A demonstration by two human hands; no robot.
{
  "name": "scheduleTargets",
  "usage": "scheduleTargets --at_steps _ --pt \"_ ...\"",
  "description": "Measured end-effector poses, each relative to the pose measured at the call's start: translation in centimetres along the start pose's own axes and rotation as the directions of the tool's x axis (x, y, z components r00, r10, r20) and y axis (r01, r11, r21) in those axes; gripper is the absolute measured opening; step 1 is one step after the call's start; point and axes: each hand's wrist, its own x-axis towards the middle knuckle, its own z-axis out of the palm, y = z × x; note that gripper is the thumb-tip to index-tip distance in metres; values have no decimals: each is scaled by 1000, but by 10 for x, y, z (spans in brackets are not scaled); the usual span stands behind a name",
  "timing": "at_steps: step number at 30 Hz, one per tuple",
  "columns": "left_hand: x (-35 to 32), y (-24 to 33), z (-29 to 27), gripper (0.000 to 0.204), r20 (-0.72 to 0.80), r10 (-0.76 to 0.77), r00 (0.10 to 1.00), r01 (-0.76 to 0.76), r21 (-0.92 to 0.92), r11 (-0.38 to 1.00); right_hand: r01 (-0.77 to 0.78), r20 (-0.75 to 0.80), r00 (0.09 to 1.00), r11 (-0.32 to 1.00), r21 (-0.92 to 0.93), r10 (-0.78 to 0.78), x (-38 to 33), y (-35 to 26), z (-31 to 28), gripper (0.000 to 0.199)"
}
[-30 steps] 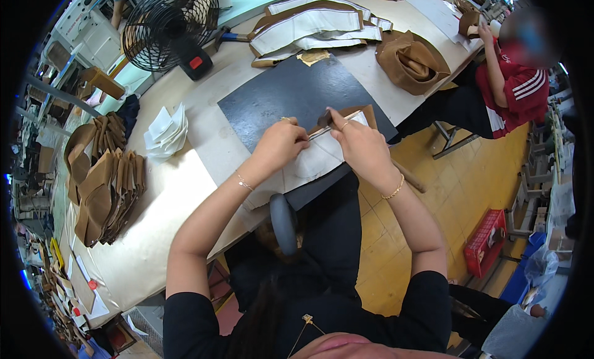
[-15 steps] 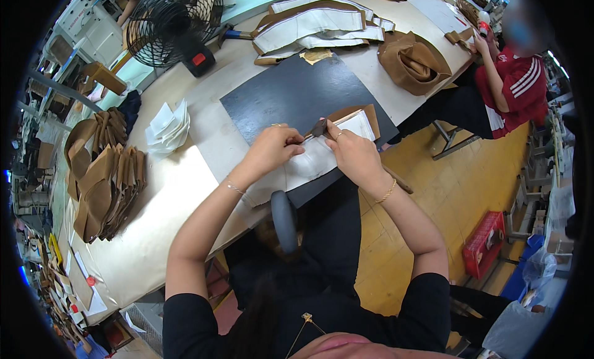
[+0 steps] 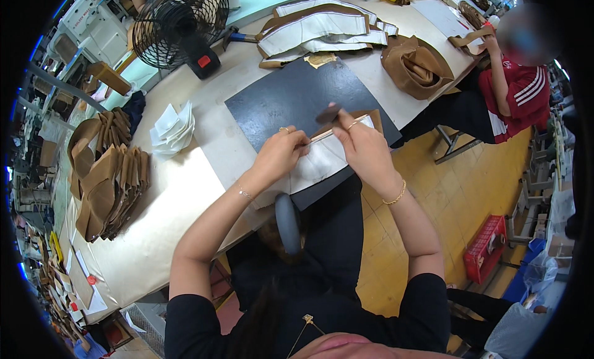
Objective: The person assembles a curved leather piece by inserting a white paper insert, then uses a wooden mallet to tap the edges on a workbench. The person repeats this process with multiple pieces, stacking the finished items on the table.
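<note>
A brown leather-like piece with white lining [image 3: 322,166] lies on the dark board [image 3: 288,99], close to the table's near edge. My left hand [image 3: 281,153] has its fingers closed at the left end of its folded edge, seemingly pinching it. My right hand [image 3: 366,147] is closed round a hammer [image 3: 328,115]. Only the dark head, blurred, shows past the fingers, raised above the fold; the handle is hidden. Beneath the right hand, brown material [image 3: 375,119] shows beside the white lining.
A grey ring-shaped object [image 3: 287,223] stands at the near table edge. White-lined brown pieces [image 3: 322,28], a brown bundle [image 3: 417,67], a fan [image 3: 180,28], another hammer [image 3: 238,36], white slips [image 3: 172,130] and stacked brown pieces [image 3: 108,186] surround the board. A co-worker [image 3: 513,90] sits at right.
My right hand has lifted the hammer head off the folded edge, tilting it up. The hammer's wooden handle, visible below the right wrist before, is now hidden. My left hand remains at the fold.
</note>
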Motion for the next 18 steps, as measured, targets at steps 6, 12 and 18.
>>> scheduleTargets --at_steps 6,12,18 --pt "22 2 15 20 -36 -10 999 11 30 999 -147 287 942 983 -108 172 3 20 3 40" --pt "62 16 33 16 -118 71 990 -53 147 988 -164 -106 980 986 39 168 8 20 -22 36" --pt "96 22 12 12 -223 301 927 -231 291 929 -233 -171 951 961 151 258 -2 16 -50 35"
